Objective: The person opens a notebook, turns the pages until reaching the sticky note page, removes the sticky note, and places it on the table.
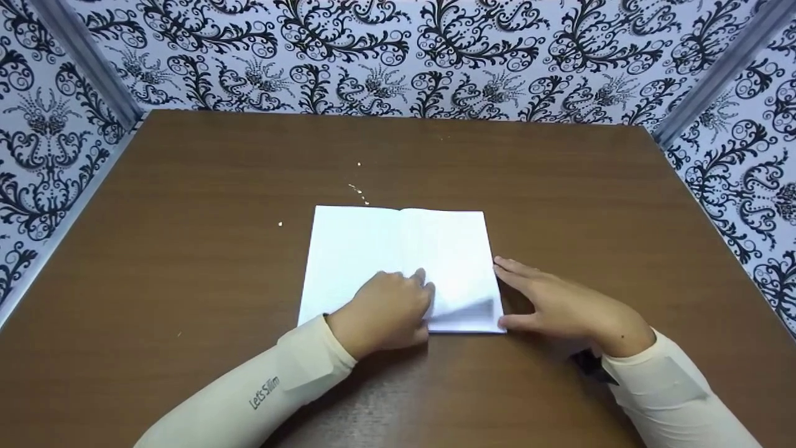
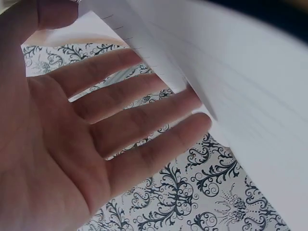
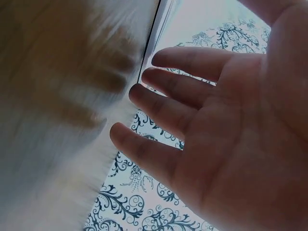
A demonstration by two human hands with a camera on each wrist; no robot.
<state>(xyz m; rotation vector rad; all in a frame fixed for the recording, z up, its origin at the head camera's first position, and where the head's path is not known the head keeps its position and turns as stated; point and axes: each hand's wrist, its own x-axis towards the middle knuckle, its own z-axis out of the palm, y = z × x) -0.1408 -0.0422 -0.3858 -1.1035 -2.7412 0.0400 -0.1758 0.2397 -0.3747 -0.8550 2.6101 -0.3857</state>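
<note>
An open notebook with blank white pages lies on the brown table. My left hand lies over the lower middle of it, near the fold. In the left wrist view, the fingers are extended, their tips against the white paper. My right hand is beside the notebook's right edge, thumb at the lower corner and fingertips higher along that edge. Its fingers are nearly straight and a little spread in the right wrist view. A shadow falls across the lower right page.
Several small pale crumbs are scattered on the brown table behind and left of the notebook. Panels with a black scroll pattern stand at the back and both sides, with grey strips at the corners.
</note>
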